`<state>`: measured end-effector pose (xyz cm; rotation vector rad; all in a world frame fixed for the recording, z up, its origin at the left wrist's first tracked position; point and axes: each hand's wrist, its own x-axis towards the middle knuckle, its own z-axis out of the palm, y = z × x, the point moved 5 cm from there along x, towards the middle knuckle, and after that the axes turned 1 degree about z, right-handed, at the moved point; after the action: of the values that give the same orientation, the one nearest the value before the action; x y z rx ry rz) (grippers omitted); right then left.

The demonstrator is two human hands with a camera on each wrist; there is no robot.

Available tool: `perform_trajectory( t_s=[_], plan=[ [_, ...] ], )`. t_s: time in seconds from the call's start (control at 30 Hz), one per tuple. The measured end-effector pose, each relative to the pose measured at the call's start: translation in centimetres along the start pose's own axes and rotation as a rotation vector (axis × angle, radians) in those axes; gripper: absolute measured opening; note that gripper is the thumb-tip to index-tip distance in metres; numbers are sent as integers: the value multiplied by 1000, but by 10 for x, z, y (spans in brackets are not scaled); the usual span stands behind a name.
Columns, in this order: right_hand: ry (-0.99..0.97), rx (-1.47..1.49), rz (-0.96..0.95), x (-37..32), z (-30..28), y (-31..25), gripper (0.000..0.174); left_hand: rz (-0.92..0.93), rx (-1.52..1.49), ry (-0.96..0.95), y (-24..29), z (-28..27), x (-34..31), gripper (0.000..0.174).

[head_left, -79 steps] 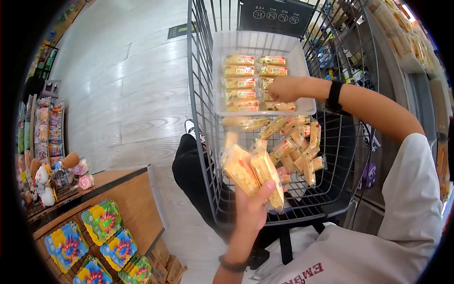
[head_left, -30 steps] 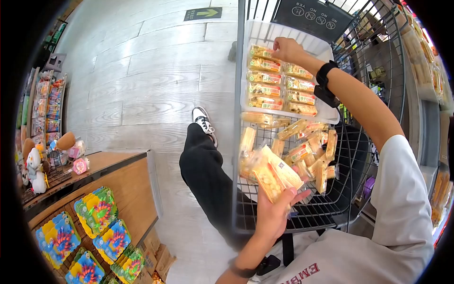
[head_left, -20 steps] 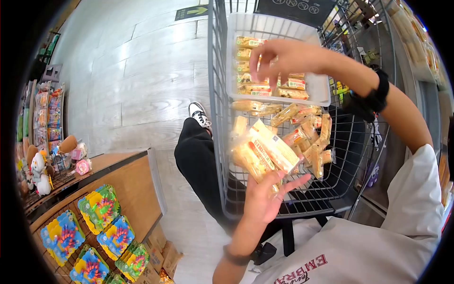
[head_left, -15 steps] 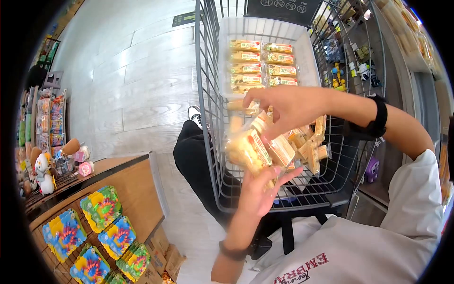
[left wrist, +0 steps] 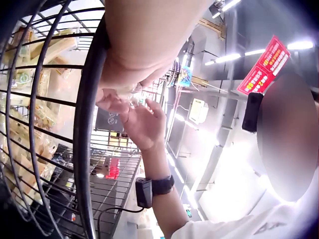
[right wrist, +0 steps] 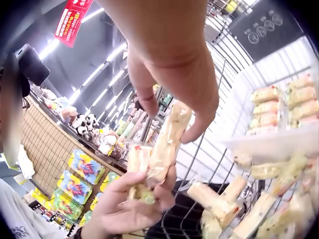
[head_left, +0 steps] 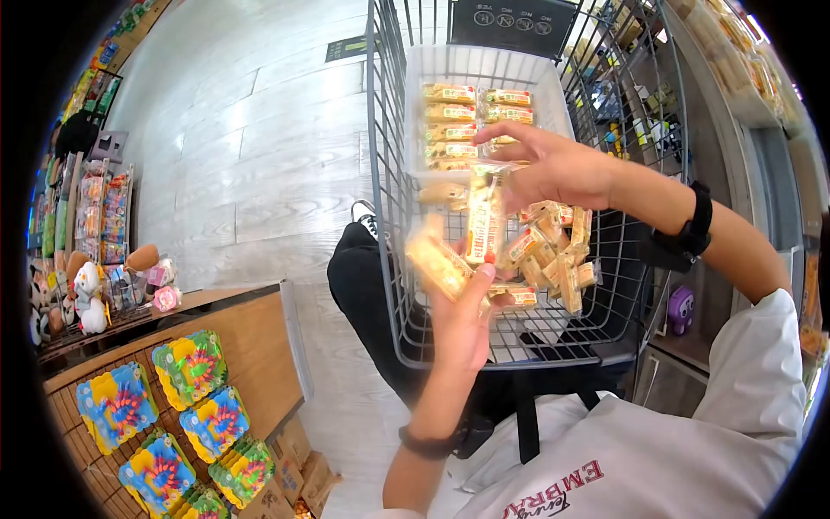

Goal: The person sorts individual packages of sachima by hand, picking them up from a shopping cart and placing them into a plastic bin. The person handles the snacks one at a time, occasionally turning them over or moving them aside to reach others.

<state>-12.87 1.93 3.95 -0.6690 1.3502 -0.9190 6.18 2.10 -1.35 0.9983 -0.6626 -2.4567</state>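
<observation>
My left hand (head_left: 462,324) holds clear-wrapped, golden snack bars with red printing over the cart, its thumb laid across their lower ends. One bar (head_left: 484,212) stands upright from the grip; another bar (head_left: 437,259) leans left and looks blurred. My right hand (head_left: 562,169) is at the upright bar's top end. In the right wrist view its fingers (right wrist: 149,102) spread on either side of that bar (right wrist: 169,142). Behind it, a translucent white bin (head_left: 475,62) holds two columns of similar bars, partly covered by the right hand. The left wrist view mostly hides the held bars.
The bin sits inside a black wire shopping cart (head_left: 373,173). Loose wrapped bars (head_left: 553,251) lie jumbled on the cart's near floor. Shelves with packaged goods (head_left: 735,69) run along the right. At left stand a wooden display (head_left: 259,346) with colourful packs (head_left: 117,402) and plush toys (head_left: 91,294).
My right hand has left the bin and come back to the bars in my left hand. One held bar has turned upright, apart from the other.
</observation>
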Motion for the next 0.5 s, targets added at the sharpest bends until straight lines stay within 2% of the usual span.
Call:
perform_trajectory(
  t_s=[0.07,0.1,0.17,0.23,0.3,0.33,0.37,0.43,0.5],
  plan=[
    [241,160,160,-1,2,10,60,52,44,19,-1,-5,4,50],
    [240,158,161,-1,5,13,60,101,88,37,0,-8,6,52],
    [195,31,167,3,8,22,70,91,129,23,-1,-8,6,54],
    [149,-36,174,8,7,18,72,82,170,11,0,-6,5,56],
    [301,46,-13,16,-7,8,85,133,203,19,5,2,2,59],
    [412,122,-117,23,-19,3,84,120,215,64,-1,-2,4,60],
    [326,176,-199,36,-37,-5,73,121,209,64,-3,-4,3,60],
    [360,-185,-327,56,-74,-25,57,67,225,-41,-4,-1,2,54],
    [399,-542,-409,82,-105,-32,41,41,261,-56,-5,-2,2,50]
  ],
)
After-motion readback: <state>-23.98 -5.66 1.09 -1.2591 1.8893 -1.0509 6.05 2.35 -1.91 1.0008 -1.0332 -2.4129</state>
